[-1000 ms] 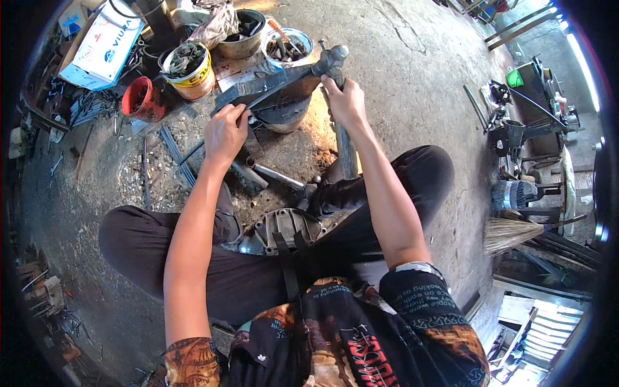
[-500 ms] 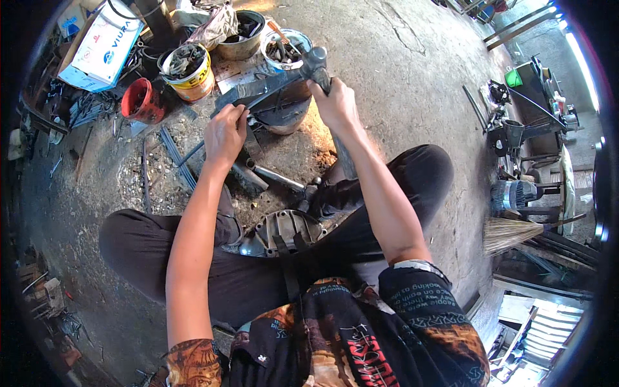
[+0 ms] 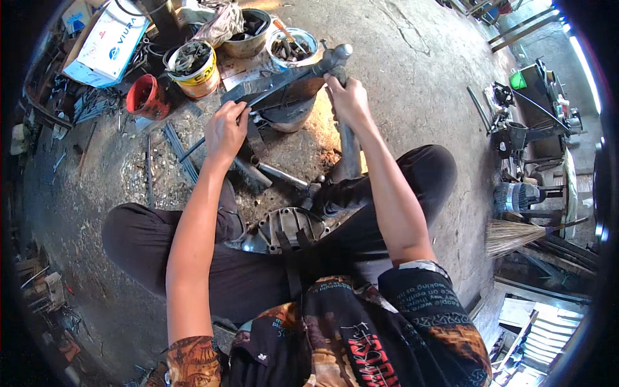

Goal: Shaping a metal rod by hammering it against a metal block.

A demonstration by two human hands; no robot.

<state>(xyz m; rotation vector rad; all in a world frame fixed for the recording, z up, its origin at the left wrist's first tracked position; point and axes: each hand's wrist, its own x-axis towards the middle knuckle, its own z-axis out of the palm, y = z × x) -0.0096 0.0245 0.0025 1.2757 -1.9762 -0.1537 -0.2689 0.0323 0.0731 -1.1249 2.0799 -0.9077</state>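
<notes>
Black trousers (image 3: 193, 251), patterned short-sleeve shirt (image 3: 361, 335)

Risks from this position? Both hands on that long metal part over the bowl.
1. Left hand and right hand are bare on the long dark metal part; an edge or a slip might cut or pinch.
2. The part sits across a metal bowl, which may tip.
3. Loose rods and scrap lie on the floor by the legs, so a dropped part could scatter them.
</notes>
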